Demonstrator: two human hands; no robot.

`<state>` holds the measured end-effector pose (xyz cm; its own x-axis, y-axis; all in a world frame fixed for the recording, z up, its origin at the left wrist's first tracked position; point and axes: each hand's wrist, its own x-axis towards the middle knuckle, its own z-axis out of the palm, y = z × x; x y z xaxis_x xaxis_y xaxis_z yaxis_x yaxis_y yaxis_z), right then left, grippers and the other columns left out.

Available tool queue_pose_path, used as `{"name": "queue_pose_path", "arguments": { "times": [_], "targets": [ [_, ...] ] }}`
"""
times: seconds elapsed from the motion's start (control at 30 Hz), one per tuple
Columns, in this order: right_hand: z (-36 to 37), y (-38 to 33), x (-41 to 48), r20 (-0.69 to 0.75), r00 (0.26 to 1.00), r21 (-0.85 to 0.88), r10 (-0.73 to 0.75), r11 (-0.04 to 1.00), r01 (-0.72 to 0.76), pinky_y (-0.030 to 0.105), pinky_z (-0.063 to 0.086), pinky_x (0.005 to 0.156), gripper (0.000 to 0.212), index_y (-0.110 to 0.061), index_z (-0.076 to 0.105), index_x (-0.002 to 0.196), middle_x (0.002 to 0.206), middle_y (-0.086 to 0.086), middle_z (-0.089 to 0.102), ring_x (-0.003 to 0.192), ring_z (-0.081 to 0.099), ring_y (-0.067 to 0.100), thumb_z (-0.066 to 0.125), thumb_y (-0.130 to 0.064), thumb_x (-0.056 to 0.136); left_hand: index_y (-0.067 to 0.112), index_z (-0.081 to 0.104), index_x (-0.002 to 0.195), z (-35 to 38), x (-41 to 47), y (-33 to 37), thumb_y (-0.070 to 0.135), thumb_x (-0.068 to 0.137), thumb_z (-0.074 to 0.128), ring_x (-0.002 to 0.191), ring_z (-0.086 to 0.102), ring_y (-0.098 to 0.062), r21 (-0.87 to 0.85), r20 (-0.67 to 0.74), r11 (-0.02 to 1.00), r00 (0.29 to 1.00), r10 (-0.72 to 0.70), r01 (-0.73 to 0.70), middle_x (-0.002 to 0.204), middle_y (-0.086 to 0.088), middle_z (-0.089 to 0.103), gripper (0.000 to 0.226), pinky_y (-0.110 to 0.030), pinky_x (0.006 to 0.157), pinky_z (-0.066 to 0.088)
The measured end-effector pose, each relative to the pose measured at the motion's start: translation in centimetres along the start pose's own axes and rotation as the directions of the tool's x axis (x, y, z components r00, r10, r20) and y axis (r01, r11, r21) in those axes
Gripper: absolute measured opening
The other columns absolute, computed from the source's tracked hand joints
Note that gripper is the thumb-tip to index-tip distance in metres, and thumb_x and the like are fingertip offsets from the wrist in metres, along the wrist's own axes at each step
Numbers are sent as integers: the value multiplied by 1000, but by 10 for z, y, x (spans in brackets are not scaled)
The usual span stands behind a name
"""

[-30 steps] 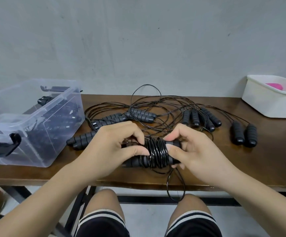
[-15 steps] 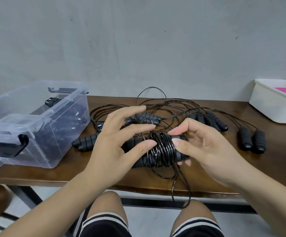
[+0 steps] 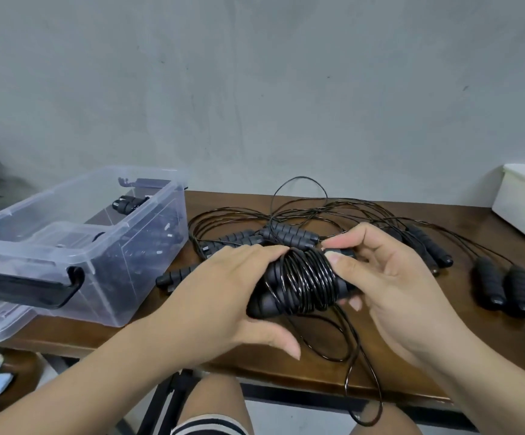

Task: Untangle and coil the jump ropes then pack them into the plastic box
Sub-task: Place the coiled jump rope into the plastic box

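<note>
Jump rope (image 3: pixel 302 282), frame centre, held just above the table (image 3: pixel 412 346): cord wound round paired handles. The left hand (image 3: pixel 220 296) curls over their left end to steady them; the right hand (image 3: pixel 390 277) pinches the right end, pinning the turns. A loose tail (image 3: pixel 356 337) hangs unwound. Tangled ropes (image 3: pixel 289 235) lie behind; the plastic box (image 3: pixel 135 277), left, stands open, approach apparently unobstructed.

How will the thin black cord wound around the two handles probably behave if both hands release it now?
The cord is probably springy: its loose tail forms open curves, so the turns may loosen. The left hand and right hand grip the handles. Glossy turns may slide.
</note>
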<state>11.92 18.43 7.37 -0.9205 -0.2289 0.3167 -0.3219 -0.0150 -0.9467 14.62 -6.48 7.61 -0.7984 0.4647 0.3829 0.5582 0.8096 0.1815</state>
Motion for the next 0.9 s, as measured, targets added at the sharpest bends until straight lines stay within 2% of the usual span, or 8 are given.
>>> {"name": "queue_pose_path", "arguments": {
  "times": [0.07, 0.17, 0.3, 0.43, 0.53, 0.7, 0.77, 0.9],
  "targets": [
    [8, 1, 9, -2, 1000, 18, 6, 1000, -6, 29, 50, 57, 7, -26, 76, 99, 97, 8, 73, 70, 58, 28, 74, -21, 95, 33, 30, 159, -3, -1, -6, 96, 66, 64, 128, 41, 6, 68, -4, 997, 1000, -26, 27, 150, 18, 51, 117, -10, 108, 26],
    [22, -2, 23, 8, 1000, 51, 21, 998, -22, 31, 50, 57, 10, -27, 77, 99, 95, 6, 74, 68, 59, 26, 72, -19, 99, 42, 25, 153, -15, -2, -14, 93, 75, 61, 124, 51, -3, 50, -61, 996, 996, -70, 73, 145, 20, 54, 100, -21, 104, 41],
    [49, -9, 49, 24, 999, 92, 37, 995, -39, 34, 47, 59, 7, -24, 75, 101, 97, 16, 71, 66, 60, 26, 68, -22, 103, 45, 31, 146, -47, 5, -37, 86, 79, 62, 119, 44, 6, 31, -47, 993, 993, -112, 114, 138, 26, 52, 84, -10, 98, 36],
    [82, -12, 78, 90, 996, 117, 24, 993, -35, 37, 50, 62, 12, -21, 72, 103, 95, 10, 73, 68, 65, 26, 61, -25, 108, 46, 37, 142, -88, 11, -73, 81, 76, 70, 111, 51, 9, 33, 53, 989, 988, -146, 145, 125, 29, 55, 81, -9, 91, 42],
    [107, -19, 97, 191, 981, 72, -9, 997, -5, 41, 56, 74, 13, -22, 70, 113, 101, 2, 76, 81, 74, 26, 59, -28, 109, 47, 41, 142, -119, 14, -105, 73, 74, 78, 103, 55, 10, 100, 103, 976, 973, -205, 195, 117, 30, 59, 82, -11, 85, 45],
    [141, -31, 134, 291, 953, -231, -80, 961, 151, 31, 55, 99, 30, -50, 59, 133, 125, -21, 71, 107, 71, 1, 63, -39, 105, 54, 44, 138, -162, 17, -172, 58, 72, 89, 100, 65, -2, 81, 123, 940, 933, -339, 331, 117, 24, 65, 80, -23, 89, 52],
    [148, -33, 143, 278, 955, -244, -103, 954, 174, 25, 50, 105, 33, -46, 58, 137, 133, -29, 65, 115, 64, -9, 64, -35, 105, 54, 42, 134, -169, 16, -197, 53, 73, 90, 93, 69, -5, 2, 108, 921, 916, -386, 388, 116, 19, 66, 78, -32, 91, 54],
    [155, -18, 158, 250, 965, -214, -76, 968, 131, 25, 49, 104, 27, -42, 64, 130, 130, -28, 66, 116, 64, -10, 65, -32, 105, 53, 39, 130, -163, 11, -257, 55, 76, 89, 93, 64, 1, 50, 179, 865, 848, -499, 499, 129, 12, 60, 74, -26, 86, 47]
  ]
}}
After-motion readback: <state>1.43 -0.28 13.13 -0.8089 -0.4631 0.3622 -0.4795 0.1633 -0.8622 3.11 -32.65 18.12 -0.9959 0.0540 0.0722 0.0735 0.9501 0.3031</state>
